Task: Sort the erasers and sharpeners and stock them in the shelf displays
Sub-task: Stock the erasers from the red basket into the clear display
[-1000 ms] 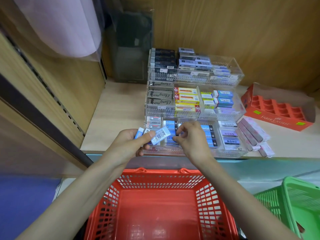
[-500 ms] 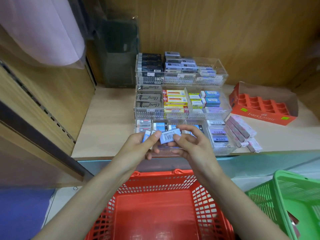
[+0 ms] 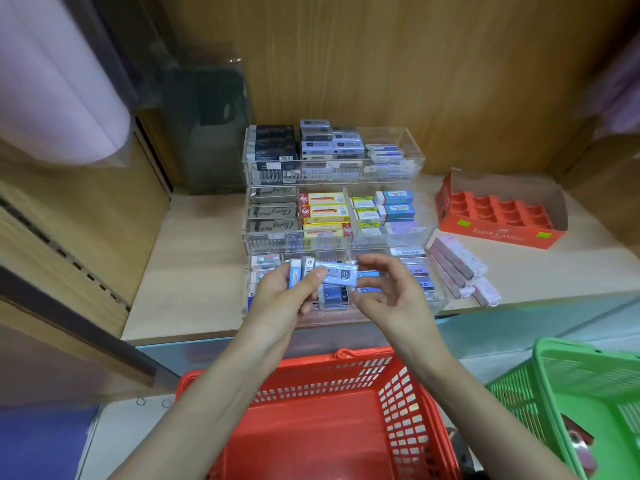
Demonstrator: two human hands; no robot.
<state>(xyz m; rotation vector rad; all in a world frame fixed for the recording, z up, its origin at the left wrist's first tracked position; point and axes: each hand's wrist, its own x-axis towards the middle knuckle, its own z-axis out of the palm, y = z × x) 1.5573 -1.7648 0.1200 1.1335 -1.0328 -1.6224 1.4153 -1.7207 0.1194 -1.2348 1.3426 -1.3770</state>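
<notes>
While held over the front of the lowest tier, three erasers sit in the left hand [image 3: 287, 299]: one pale blue eraser [image 3: 341, 274] lies crosswise under the thumb, and two white-and-blue erasers [image 3: 295, 273] stand on end behind it, gripped by the curled fingers. The right hand [image 3: 391, 296] is just beside the pale blue eraser's right end, its fingers loosely curved and the thumb well below the eraser; it grips nothing, and whether the forefinger touches the eraser cannot be told.

Behind the hands stands one clear acrylic display [image 3: 408, 161] of three stepped tiers on the wooden shelf [image 3: 194, 271].
- Middle tier, left compartment: three grey-sleeved erasers [image 3: 273, 213] in a row.
- Next compartment: three red-and-yellow erasers [image 3: 323, 211].
- Lowest tier, right compartment: MONO erasers [image 3: 407, 252], partly hidden by the right hand, so the count is uncertain.

To the display's right, a cluster of pink erasers [image 3: 450, 261] lies on the shelf, touching one another; the exact number is unclear. Beyond them rests one orange box [image 3: 498, 233] with moulded pockets.

Below the shelf edge are one red basket [image 3: 311, 375] under the forearms and one green basket [image 3: 554, 355] at the right.
</notes>
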